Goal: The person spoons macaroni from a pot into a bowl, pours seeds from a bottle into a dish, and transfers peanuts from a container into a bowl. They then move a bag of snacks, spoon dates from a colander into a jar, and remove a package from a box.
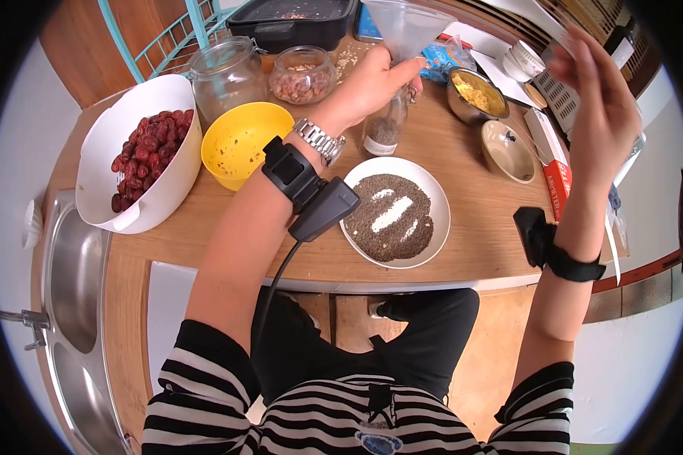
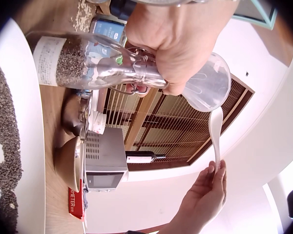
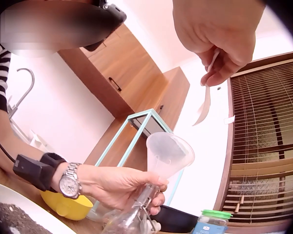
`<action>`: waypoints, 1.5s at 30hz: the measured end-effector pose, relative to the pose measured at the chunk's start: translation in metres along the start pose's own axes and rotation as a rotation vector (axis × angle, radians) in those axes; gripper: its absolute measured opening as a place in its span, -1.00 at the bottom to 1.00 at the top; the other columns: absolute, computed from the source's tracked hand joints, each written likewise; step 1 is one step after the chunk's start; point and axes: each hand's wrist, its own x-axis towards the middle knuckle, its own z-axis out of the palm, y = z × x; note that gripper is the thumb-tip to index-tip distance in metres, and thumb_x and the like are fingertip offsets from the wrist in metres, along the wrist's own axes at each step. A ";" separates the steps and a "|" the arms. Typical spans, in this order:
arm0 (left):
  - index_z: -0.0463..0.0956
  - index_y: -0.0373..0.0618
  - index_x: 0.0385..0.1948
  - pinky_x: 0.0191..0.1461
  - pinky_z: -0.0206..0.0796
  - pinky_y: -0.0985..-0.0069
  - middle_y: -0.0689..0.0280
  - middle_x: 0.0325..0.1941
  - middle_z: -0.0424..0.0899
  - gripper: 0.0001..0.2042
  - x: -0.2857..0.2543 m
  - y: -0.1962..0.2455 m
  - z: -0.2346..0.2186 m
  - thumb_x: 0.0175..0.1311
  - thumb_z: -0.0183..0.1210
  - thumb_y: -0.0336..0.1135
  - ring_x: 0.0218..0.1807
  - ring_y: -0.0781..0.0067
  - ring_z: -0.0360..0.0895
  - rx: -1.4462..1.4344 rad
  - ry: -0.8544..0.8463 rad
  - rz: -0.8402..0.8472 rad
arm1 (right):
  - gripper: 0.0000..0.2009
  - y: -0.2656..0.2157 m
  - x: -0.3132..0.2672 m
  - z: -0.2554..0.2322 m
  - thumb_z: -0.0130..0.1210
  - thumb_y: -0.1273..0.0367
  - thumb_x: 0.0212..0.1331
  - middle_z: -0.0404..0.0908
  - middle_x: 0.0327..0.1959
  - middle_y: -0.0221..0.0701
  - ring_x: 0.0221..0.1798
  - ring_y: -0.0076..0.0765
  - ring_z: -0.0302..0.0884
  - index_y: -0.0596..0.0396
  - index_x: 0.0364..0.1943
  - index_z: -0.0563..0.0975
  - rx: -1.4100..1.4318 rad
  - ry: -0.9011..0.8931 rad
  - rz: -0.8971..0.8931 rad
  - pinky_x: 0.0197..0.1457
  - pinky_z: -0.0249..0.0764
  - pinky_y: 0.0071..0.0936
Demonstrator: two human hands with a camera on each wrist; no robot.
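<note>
While our left hand (image 1: 379, 87) is clamped round the neck of the glass bottle (image 1: 386, 129), our right hand (image 1: 603, 106) pinches the white spoon (image 2: 215, 131) by its handle. The bottle is on the counter (image 1: 478, 227), behind the white plate (image 1: 442, 216), its long axis roughly upright and its neck upward. The funnel (image 3: 169, 155) sits at that neck, wide mouth up, our fingers covering the joint. We have the spoon above the funnel and apart from it, slanting down, bowl end lowest.

The plate lies between the bottle and the counter's near edge. The yellow bowl (image 1: 214, 155) is beside our left wrist; to the bottle's right are the metal bowl (image 1: 470, 112), the beige bowl (image 1: 517, 168) and the red box (image 1: 557, 182).

Dark seeds fill the bottle's lower part, and more spread over the plate, its white bottom showing through. Our white tub (image 1: 176, 163) has dark red fruit, the small jar (image 1: 300, 57) pinkish-brown pieces, the metal bowl something yellow.
</note>
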 end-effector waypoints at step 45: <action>0.39 -0.25 -0.55 -0.43 0.23 0.65 0.34 -0.61 0.45 -0.80 0.003 -0.004 0.000 0.15 -0.11 -0.33 -0.53 0.60 0.38 -0.027 0.012 0.070 | -0.82 -0.012 -0.167 -0.019 -0.08 0.41 0.09 0.51 -0.58 -0.36 -0.62 -0.66 0.34 0.28 -0.35 0.48 0.726 -0.347 1.199 -0.59 0.25 -0.79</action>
